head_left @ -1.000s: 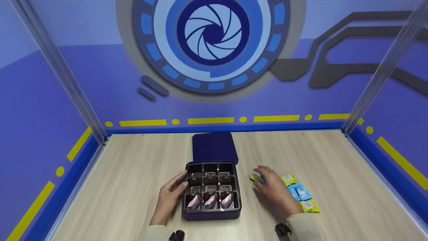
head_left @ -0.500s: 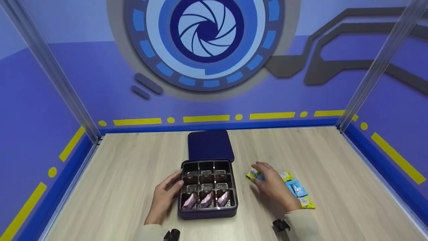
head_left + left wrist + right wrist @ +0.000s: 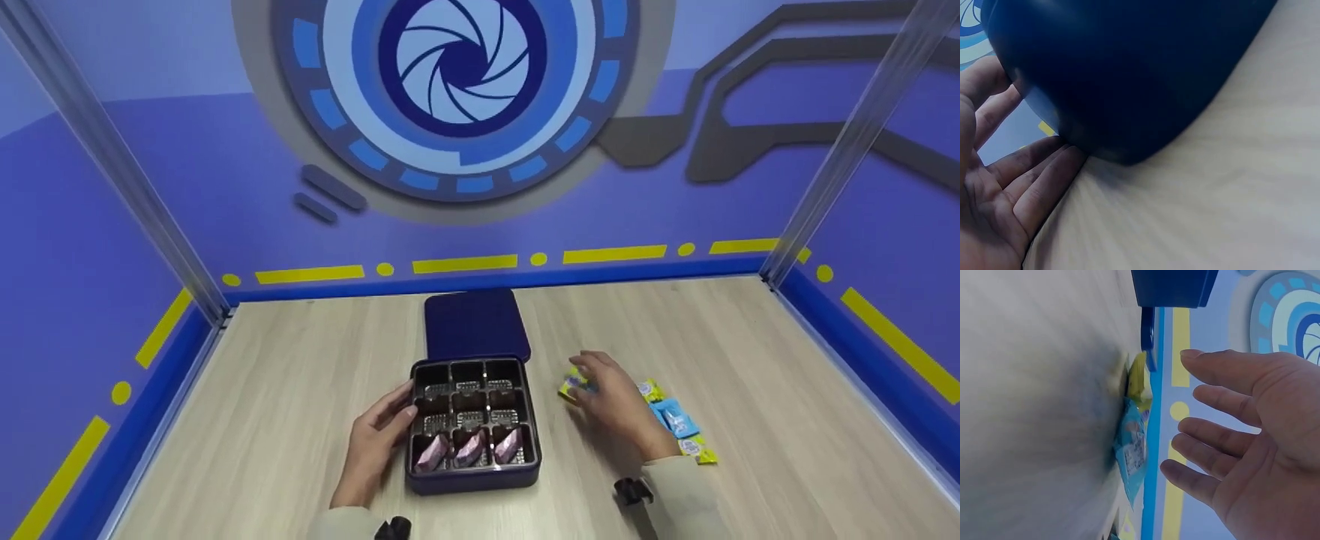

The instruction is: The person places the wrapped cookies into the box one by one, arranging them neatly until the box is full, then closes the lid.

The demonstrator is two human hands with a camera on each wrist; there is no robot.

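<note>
A dark blue box [image 3: 472, 481] holds a black divided tray, with one pink foil-wrapped piece [image 3: 470, 448] in each of the three front compartments. My left hand [image 3: 373, 442] is at the box's left side; in the left wrist view its nearly straight fingertips [image 3: 1069, 154] touch the wall. My right hand [image 3: 619, 405] hovers over small packets right of the box, fingers spread and holding nothing. Beneath it, a yellow packet [image 3: 1137, 379] and a blue packet [image 3: 1131, 444] lie on the table, partly hidden by the hand in the head view.
Behind the box, a dark blue lid [image 3: 476, 322] lies flat on the table [image 3: 300, 390]. More packets, including a blue one [image 3: 676, 418] and a yellow one [image 3: 699, 450], lie in a row beside the right forearm. Blue printed walls [image 3: 375, 225] enclose the table.
Relative to the packets, my right hand has shifted slightly up and away from me. The left hand keeps its place at the box. The head view has shifted a little.
</note>
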